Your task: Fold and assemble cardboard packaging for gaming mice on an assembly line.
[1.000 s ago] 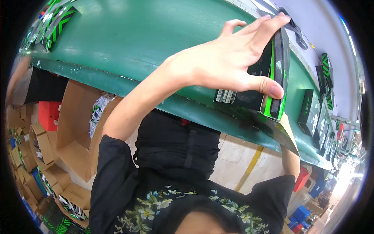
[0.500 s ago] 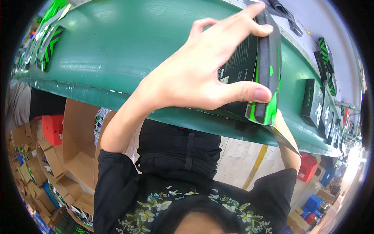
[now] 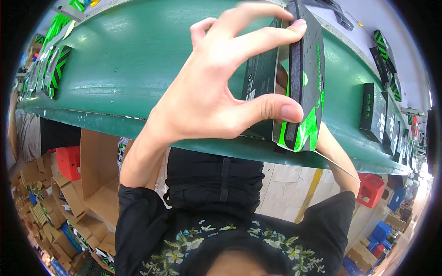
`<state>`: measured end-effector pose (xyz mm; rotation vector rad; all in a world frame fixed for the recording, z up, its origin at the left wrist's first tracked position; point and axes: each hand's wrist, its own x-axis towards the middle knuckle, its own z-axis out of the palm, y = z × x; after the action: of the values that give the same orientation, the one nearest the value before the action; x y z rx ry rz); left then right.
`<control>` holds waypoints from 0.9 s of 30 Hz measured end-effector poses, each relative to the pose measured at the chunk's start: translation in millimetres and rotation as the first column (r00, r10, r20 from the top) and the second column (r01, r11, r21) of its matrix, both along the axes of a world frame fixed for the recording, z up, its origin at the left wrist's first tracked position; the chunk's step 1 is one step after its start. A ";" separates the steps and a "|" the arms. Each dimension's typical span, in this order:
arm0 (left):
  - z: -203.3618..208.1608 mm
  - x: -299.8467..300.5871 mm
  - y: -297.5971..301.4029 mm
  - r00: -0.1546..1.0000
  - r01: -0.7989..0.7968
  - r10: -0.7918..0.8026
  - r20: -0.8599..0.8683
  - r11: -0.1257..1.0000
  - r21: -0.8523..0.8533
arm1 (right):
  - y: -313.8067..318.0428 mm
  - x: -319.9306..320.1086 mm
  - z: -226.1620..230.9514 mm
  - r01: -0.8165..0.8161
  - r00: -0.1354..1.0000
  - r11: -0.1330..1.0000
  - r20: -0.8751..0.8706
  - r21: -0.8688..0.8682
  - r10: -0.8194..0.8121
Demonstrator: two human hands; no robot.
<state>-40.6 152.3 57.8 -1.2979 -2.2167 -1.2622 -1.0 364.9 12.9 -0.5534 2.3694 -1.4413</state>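
A flat black box [image 3: 314, 69] with green print stands on edge over the bench. My left hand [image 3: 209, 87] is closed on its near end, thumb low and fingers high, pinching a dark padded edge strip [image 3: 294, 87]. Beside that strip the end gapes, showing a shaded hollow whose contents I cannot make out. A thin flap [image 3: 338, 165] sticks out from the lower corner. Behind the box my right forearm [image 3: 340, 161] rises; the right hand itself is hidden.
The green bench [image 3: 138, 55] runs across. More black boxes [image 3: 372, 112] stand at right, and green-and-black striped packs [image 3: 57, 71] at far left. Below left are an open cardboard carton [image 3: 99, 170] and a red bin [image 3: 68, 162]; another red bin [image 3: 369, 189] is lower right.
My left hand and the box have shifted slightly left. The box has turned, showing more of its patterned face, and the gap beside the padded strip is wider.
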 end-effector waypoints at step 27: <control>25.4 0.6 -9.7 0.997 -0.060 0.032 -0.077 0.920 -0.388 | 14.5 -73.9 42.3 0.141 0.983 0.876 -0.040 -0.461 -0.180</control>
<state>-40.0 142.6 83.3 -1.3859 -2.5173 -0.7651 -74.9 379.4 55.2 -0.5418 2.1734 -2.1161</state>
